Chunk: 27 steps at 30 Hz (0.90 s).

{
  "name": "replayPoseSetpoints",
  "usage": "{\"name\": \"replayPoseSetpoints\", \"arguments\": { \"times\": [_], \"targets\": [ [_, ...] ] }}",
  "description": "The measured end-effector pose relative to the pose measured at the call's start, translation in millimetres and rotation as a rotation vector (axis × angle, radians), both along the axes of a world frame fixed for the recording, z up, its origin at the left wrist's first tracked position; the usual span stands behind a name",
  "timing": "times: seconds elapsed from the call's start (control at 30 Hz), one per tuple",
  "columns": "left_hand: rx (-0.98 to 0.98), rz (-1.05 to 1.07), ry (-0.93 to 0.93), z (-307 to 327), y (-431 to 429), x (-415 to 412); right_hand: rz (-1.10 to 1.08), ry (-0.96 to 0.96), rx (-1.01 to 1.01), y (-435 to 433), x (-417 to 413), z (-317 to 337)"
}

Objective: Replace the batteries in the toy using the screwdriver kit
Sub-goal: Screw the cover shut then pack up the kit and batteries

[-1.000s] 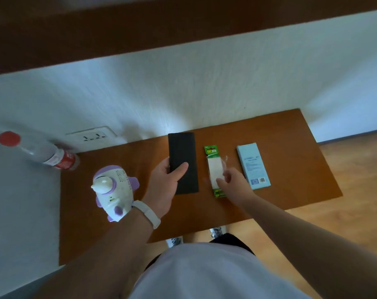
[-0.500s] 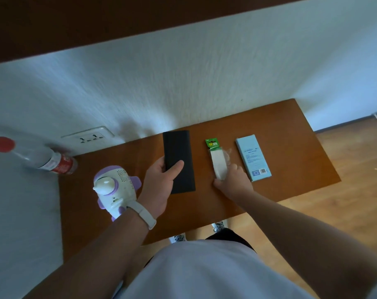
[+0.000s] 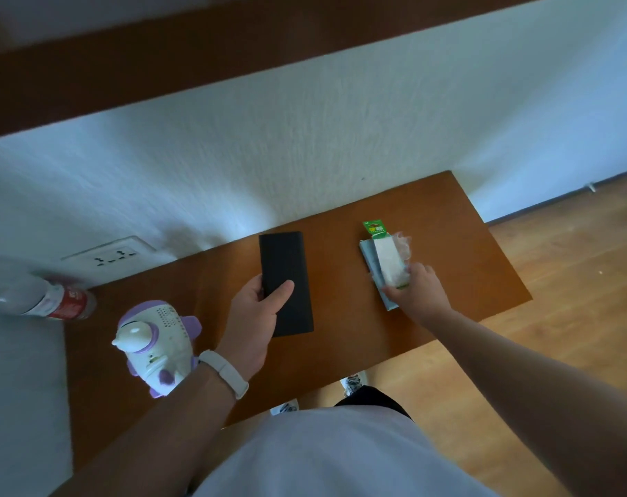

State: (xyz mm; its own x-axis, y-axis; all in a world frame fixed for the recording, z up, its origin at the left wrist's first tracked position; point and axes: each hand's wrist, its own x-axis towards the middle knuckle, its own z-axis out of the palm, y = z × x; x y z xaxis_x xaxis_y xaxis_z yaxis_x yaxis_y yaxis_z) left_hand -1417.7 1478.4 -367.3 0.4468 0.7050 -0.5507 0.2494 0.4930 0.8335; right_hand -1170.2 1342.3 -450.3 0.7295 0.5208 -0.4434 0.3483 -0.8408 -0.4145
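Observation:
A white and purple toy (image 3: 154, 346) lies on the brown table (image 3: 340, 335) at the left. A flat black case (image 3: 286, 281), the screwdriver kit, lies in the middle. My left hand (image 3: 258, 317) grips its near left edge, thumb on top. My right hand (image 3: 417, 294) holds the near end of the green battery pack (image 3: 385, 252), which now lies over the light blue box (image 3: 373, 270). Most of that box is hidden under the pack and my hand.
A plastic bottle with a red label (image 3: 53, 303) lies at the table's far left against the white wall. A wall socket (image 3: 107, 258) sits beside it. The table's right edge drops to a wooden floor (image 3: 573, 317). My shoes (image 3: 351, 383) show below the near edge.
My right hand has carried the battery pack to the right, onto the blue box. My left hand stays on the black case. The camera has shifted a little.

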Motion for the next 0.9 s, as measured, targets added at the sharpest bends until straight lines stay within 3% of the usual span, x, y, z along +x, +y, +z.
{"name": "replayPoseSetpoints", "arguments": {
  "times": [0.4,0.63,0.9],
  "targets": [
    [-0.043,0.097,0.028,2.5,-16.7,16.3,0.061,0.138,-0.089,-11.6,28.4,-11.8],
    [-0.045,0.134,0.06,2.4,-26.6,23.9,0.061,0.001,-0.173,9.6,9.6,-11.1],
    [-0.049,0.174,0.056,4.2,-26.2,21.8,0.04,-0.094,-0.11,10.7,-0.9,-12.7]
  ]
}}
